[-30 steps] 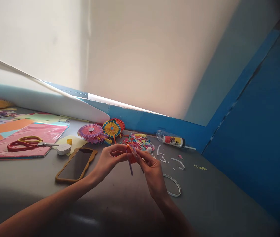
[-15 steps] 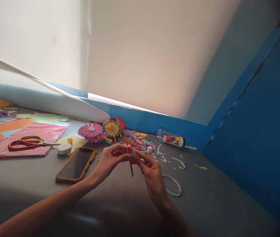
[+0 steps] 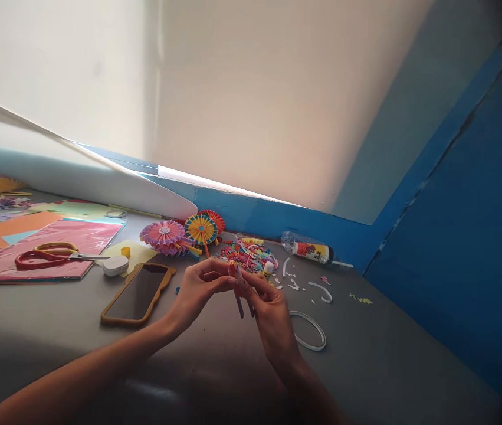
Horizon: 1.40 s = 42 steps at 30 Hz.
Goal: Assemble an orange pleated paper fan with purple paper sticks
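Note:
A small folded paper piece (image 3: 233,267), orange with a purple strip (image 3: 239,304) hanging below it, is pinched between both hands above the grey table. My left hand (image 3: 202,290) grips it from the left, thumb and fingers pressed together. From the right, my right hand (image 3: 269,301) closes its fingers on the same piece. The fingers hide much of the paper. Just behind my right hand stands a small glue stick (image 3: 268,270), beside a heap of colourful paper scraps (image 3: 246,254).
Left of the hands lie a phone (image 3: 138,294), a white case (image 3: 115,265), red-handled scissors (image 3: 47,258) and paper sheets (image 3: 7,260). Paper rosettes (image 3: 164,236) stand behind. A bottle (image 3: 312,252), a white ring (image 3: 310,332) and white scraps lie right.
The hanging purple strip has swung slightly right between the fingers. My right hand has shifted a little, and more of the glue stick shows behind it.

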Available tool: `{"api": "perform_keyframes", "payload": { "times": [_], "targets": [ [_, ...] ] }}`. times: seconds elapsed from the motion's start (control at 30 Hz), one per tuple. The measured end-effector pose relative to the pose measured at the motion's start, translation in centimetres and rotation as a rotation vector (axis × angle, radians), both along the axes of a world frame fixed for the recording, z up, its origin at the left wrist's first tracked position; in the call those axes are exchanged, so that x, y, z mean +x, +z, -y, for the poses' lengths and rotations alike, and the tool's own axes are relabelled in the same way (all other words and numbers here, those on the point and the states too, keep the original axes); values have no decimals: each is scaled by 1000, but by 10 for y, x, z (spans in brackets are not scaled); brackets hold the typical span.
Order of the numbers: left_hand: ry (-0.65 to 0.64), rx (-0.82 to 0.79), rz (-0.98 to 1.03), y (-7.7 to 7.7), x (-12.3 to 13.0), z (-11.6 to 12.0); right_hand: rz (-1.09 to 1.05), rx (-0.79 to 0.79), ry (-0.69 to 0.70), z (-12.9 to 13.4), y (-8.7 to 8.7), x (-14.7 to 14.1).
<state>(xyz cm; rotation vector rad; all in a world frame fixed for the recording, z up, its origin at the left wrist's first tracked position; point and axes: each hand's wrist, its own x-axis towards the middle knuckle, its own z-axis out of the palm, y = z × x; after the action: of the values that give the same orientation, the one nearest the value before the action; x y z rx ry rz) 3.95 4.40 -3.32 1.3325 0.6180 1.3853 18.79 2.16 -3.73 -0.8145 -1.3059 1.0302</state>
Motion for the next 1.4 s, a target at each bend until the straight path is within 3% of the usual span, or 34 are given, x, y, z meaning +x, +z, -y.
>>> {"api": "perform_keyframes", "payload": {
  "times": [0.33, 0.47, 0.73, 1.0, 1.17, 1.4],
  "targets": [
    [-18, -9, 23, -2, 2, 2, 6, 50, -31, -3, -6, -1],
    [2, -31, 2, -2, 5, 3, 94, 130, -181, -4, -4, -1],
    [79, 12, 12, -6, 10, 7, 365, 485, -435, -1, -11, -9],
    [-43, 32, -25, 1, -3, 3, 569, 532, -417, -9, -2, 9],
    [-160, 89, -89, 4, -11, -3, 579, 589, -421, -6, 2, 13],
    [-119, 150, -86, 3, -10, -3, 530, 735, -489, -1, 3, 11]
  ]
}}
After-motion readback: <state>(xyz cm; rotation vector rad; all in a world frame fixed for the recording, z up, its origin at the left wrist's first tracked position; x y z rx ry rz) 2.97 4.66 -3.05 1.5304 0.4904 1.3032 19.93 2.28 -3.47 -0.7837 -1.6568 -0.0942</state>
